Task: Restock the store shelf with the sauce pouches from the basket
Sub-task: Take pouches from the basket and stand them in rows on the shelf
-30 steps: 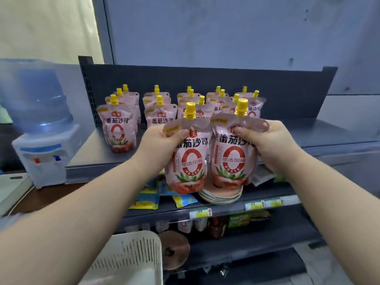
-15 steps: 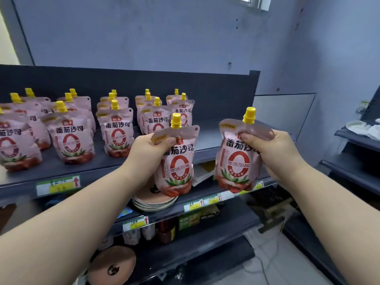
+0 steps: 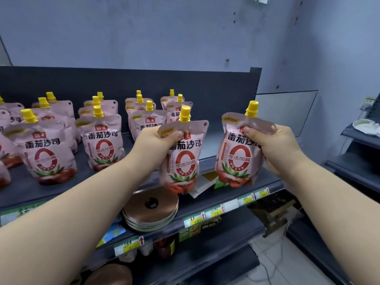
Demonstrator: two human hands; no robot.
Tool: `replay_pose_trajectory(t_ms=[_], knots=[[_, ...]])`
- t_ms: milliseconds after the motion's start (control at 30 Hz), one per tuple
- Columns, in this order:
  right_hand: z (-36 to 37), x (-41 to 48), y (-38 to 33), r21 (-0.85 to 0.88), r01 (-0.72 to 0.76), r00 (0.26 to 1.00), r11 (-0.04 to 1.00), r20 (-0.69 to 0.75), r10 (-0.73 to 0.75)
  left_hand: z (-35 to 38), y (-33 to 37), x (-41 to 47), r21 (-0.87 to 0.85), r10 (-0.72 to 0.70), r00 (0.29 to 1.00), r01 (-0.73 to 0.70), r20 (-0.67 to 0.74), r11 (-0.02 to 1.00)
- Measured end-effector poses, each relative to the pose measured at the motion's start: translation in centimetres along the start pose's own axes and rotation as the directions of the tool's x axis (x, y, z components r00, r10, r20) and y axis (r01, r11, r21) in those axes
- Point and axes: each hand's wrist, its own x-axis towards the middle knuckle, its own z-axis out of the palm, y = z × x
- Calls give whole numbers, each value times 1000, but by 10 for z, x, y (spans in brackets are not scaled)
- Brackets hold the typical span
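While both arms reach forward, each of the hands grips one tomato sauce pouch near its top, and both pouches hang upright in the air in front of the top shelf (image 3: 213,138). The left hand (image 3: 152,140) has its thumb laid across the front of the left pouch (image 3: 184,163), just under the yellow cap (image 3: 184,113), with the fingers curled behind. That pouch's bottom hangs below the shelf's front edge, above a stack of brown discs (image 3: 151,210) that sits on the lower shelf (image 3: 205,206).

The right hand (image 3: 275,145) holds the right pouch (image 3: 238,157) by its crumpled upper right corner, thumb on the front, fingers wrapped behind. The two held pouches are near each other but do not touch, and the dark shelf deck shows in the gap between them.

To the left of the left hand, and partly behind it, standing pouches (image 3: 104,142) of the same kind are lined up on the top shelf in rows that run back toward its dark back panel (image 3: 205,85). Below both hands, price labels (image 3: 213,212) are fixed along the front edge of the lower shelf. Beyond the right hand is a blue-grey wall (image 3: 339,58).
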Motion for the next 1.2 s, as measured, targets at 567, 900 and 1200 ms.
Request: replay_pose_trajectory(t_ms=[567,900,1200], knots=[[23,140,40,-58,51,998,997,33,-50,12,45,157,833,165,976,-207,141,514],[17,241,70,2,74,980,997,184,-74,40,27,209,953,-89,987,-104,134,284],[23,297,95,95,41,944,995,323,-70,52,18,224,987,-149,989,3,22,164]])
